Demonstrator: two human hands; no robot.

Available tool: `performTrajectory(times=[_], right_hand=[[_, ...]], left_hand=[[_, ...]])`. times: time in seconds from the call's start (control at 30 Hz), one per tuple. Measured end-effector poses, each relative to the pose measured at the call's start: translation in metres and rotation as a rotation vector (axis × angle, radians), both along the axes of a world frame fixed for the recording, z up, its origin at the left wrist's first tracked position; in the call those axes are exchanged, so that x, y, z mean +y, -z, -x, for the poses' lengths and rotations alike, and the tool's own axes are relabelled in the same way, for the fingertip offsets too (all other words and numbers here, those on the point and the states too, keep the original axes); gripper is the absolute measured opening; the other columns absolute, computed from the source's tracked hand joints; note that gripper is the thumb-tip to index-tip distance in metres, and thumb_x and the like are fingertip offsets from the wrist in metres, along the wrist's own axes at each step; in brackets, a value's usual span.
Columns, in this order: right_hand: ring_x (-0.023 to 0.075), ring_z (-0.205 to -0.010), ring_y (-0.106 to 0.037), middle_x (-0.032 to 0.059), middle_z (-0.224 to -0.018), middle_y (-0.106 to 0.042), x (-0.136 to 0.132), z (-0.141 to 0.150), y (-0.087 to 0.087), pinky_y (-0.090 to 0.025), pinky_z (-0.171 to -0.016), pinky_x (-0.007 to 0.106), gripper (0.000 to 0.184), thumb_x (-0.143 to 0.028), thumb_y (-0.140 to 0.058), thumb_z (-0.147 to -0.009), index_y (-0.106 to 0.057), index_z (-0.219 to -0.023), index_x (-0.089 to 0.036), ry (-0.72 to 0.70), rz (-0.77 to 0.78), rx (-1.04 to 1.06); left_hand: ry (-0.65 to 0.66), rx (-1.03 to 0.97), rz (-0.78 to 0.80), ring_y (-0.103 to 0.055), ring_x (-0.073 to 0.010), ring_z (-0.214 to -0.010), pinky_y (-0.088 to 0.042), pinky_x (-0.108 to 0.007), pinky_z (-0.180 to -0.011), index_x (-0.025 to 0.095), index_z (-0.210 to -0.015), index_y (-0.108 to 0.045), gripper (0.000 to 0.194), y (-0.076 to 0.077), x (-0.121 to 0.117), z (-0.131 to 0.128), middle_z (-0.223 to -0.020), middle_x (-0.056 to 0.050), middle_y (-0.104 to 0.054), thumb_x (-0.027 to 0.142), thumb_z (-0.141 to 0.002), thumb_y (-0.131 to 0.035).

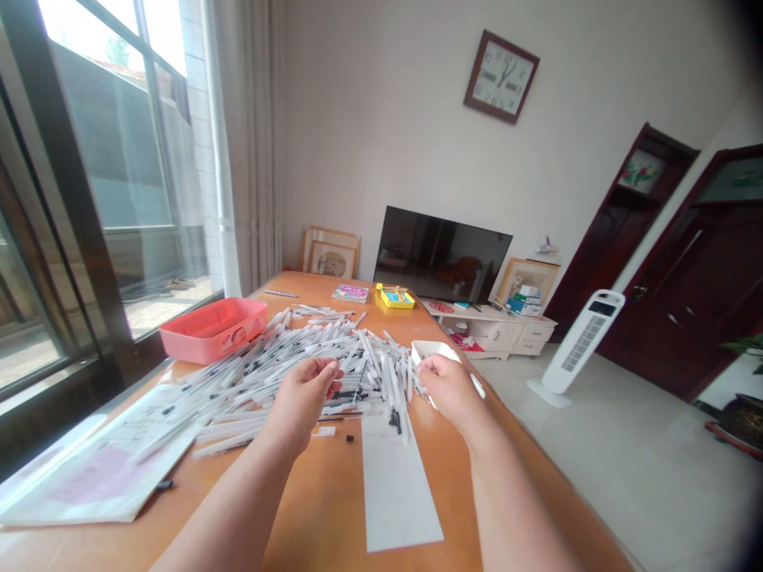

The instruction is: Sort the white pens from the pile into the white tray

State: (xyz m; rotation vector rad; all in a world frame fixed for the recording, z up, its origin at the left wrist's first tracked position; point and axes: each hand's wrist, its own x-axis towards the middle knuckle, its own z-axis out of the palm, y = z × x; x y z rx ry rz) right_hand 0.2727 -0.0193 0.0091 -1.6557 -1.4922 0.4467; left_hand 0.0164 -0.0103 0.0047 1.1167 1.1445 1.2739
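Note:
A wide heap of clear plastic pen barrels (pixel 298 345), with black caps and tips scattered through it, covers the middle of the table. My left hand (pixel 307 389) is over the near side of the heap, thumb and fingers pinched together. Whatever may be in that pinch is too small to make out. My right hand (pixel 450 385) is at the near side of a small white container (pixel 434 347), its fingers curled closed. It hides part of the container, and what the fingertips hold cannot be told. A loose black cap (pixel 350 438) lies on the wood between my arms.
A red plastic basket (pixel 208 338) stands left of the heap. A paper sheet (pixel 399 492) lies before me, an open booklet (pixel 89 469) at left. Farther back are a yellow box (pixel 396 298), a purple booklet (pixel 350 293) and a pen (pixel 280 293). The table's right edge runs beside my right arm.

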Motion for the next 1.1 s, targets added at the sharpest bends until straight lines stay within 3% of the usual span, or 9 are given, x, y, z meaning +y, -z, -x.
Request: performTrajectory(times=[0.3,0.47,0.77,0.87,1.1], right_hand=[[0.0132,-0.057,-0.052,-0.0015,-0.064,-0.062,0.001,0.027,0.044,-0.033,-0.054,0.021,0.012,-0.025,-0.055,-0.077,-0.066,-0.079,-0.02,-0.166,0.127,-0.071],[0.0138,-0.057,-0.05,-0.0025,-0.062,-0.059,-0.007,0.041,0.044,-0.03,-0.053,0.022,0.015,-0.025,-0.053,-0.082,-0.068,-0.086,-0.023,-0.225,0.123,-0.18],[0.0172,-0.087,-0.062,0.002,-0.099,-0.068,-0.012,0.081,0.048,-0.04,-0.075,0.024,0.021,-0.02,-0.055,-0.085,-0.07,-0.097,-0.027,-0.414,0.039,-0.393],[0.0181,-0.092,-0.062,0.0027,-0.1,-0.067,-0.012,0.084,0.05,-0.039,-0.08,0.025,0.019,-0.021,-0.056,-0.087,-0.07,-0.098,-0.026,-0.435,0.053,-0.441],[0.0171,-0.086,-0.06,0.0017,-0.091,-0.064,-0.012,0.082,0.048,-0.035,-0.072,0.026,0.004,-0.021,-0.06,-0.085,-0.064,-0.084,-0.022,-0.401,0.134,-0.476]], left_hand=[[-0.111,-0.029,-0.015,-0.067,-0.0206,-0.086,-0.046,-0.03,-0.073,0.016,-0.102,-0.065,0.047,-0.003,0.004,0.011,-0.099,-0.011,-0.073,0.053,-0.075,-0.072],[-0.162,-0.049,0.0,-0.066,-0.0177,-0.081,-0.045,-0.029,-0.072,0.015,-0.104,-0.066,0.049,-0.004,0.008,0.018,-0.098,-0.011,-0.073,0.052,-0.072,-0.074],[-0.201,-0.081,-0.004,-0.066,-0.0171,-0.076,-0.046,-0.029,-0.07,0.015,-0.102,-0.066,0.051,-0.003,0.013,0.025,-0.095,-0.011,-0.073,0.053,-0.068,-0.076],[-0.2,-0.077,0.002,-0.065,-0.0168,-0.076,-0.046,-0.029,-0.069,0.016,-0.1,-0.066,0.049,-0.002,0.013,0.025,-0.095,-0.011,-0.073,0.052,-0.069,-0.075],[-0.206,-0.073,0.015,-0.065,-0.0161,-0.074,-0.045,-0.028,-0.067,0.015,-0.1,-0.068,0.052,-0.002,0.014,0.024,-0.094,-0.01,-0.074,0.053,-0.065,-0.079]])
